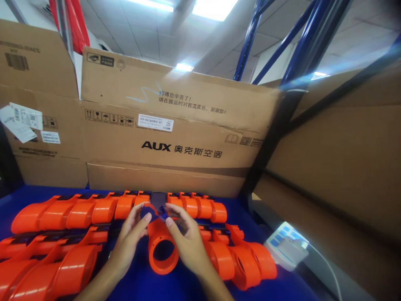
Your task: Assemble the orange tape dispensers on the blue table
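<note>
At the centre, an orange ring-shaped part [163,255] hangs between my two hands, its round opening facing me. My left hand [134,228] is closed, thumb and fingers pinching a dark blue piece [148,212] at the part's upper end. My right hand [184,230] is closed on another small dark blue piece [163,214] just to the right. Whether the two blue pieces are joined cannot be made out. Just behind the fingertips is a dark rectangular device [158,198].
Orange parts [105,209] lie in two rows on the blue surface [131,284], left and right of my hands. Cardboard [175,175] stands behind them. At the right are a white power strip [286,244] with a plug and cable, and a dark metal post [266,154].
</note>
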Demonstrator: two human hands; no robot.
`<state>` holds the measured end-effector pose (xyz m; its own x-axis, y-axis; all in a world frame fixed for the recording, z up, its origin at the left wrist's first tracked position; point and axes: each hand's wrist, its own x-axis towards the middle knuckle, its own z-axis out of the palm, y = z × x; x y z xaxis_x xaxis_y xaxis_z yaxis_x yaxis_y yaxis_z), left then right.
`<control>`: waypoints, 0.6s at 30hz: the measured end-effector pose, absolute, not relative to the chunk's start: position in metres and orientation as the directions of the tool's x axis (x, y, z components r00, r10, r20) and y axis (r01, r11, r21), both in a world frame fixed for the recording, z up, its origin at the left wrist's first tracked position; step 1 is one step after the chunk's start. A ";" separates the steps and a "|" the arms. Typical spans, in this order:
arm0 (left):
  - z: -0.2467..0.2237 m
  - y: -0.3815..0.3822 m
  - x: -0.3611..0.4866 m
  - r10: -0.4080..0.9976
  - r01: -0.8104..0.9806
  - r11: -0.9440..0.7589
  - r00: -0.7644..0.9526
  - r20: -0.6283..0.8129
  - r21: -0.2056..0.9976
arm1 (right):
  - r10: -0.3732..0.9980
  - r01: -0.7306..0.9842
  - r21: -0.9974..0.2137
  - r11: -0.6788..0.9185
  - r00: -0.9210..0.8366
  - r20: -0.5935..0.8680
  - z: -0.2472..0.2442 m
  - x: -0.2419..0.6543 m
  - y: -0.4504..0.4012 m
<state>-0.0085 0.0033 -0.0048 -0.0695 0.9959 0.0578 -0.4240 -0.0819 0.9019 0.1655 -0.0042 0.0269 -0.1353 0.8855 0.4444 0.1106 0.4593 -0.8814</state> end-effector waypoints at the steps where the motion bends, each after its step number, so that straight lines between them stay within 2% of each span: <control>1: -0.004 0.003 -0.008 0.996 -0.421 -0.081 -0.063 0.060 0.904 | 0.887 0.108 -0.882 0.459 -0.113 0.447 0.027 0.166 -0.003; 18: 0.004 -0.004 -0.004 0.993 -0.385 -0.111 -0.001 0.120 0.916 | 0.833 0.191 -0.812 0.552 -0.176 0.525 0.036 0.170 -0.005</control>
<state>-0.0039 -0.0039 0.0044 -0.0011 0.9928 0.1197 -0.3845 -0.1110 0.9164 0.1699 -0.0054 0.0359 -0.1760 0.8330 0.5245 0.1910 0.5516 -0.8120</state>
